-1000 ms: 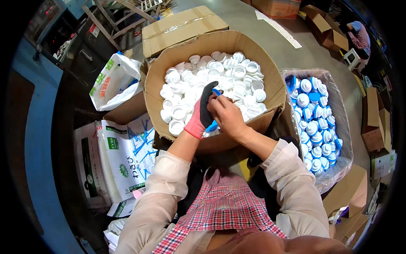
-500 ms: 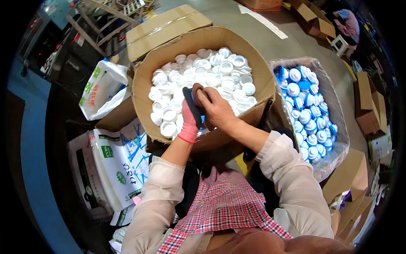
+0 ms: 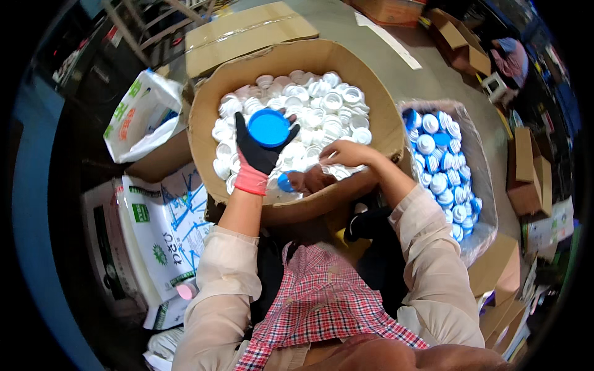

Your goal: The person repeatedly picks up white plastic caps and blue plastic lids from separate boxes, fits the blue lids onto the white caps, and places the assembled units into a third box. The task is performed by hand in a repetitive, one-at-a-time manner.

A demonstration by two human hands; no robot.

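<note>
My left hand, in a black glove with a pink cuff, is turned palm up and holds a round blue lid. Its fingers and thumb spread around the lid's rim. My bare right hand reaches over the near right part of the large cardboard box, its fingers parted and bent down at the white plastic caps heaped inside. By the near wall, below the hands, lies another blue piece, beside a brownish shape I cannot make out.
To the right, a plastic-lined box holds several blue-and-white capped pieces. A closed carton stands behind the large box. On the left are a white plastic bag and a printed white sack. A person sits far right.
My hands, together over the caps before, are now apart. The left has turned palm up, showing the blue lid, while the right has moved right and down toward the white caps.
</note>
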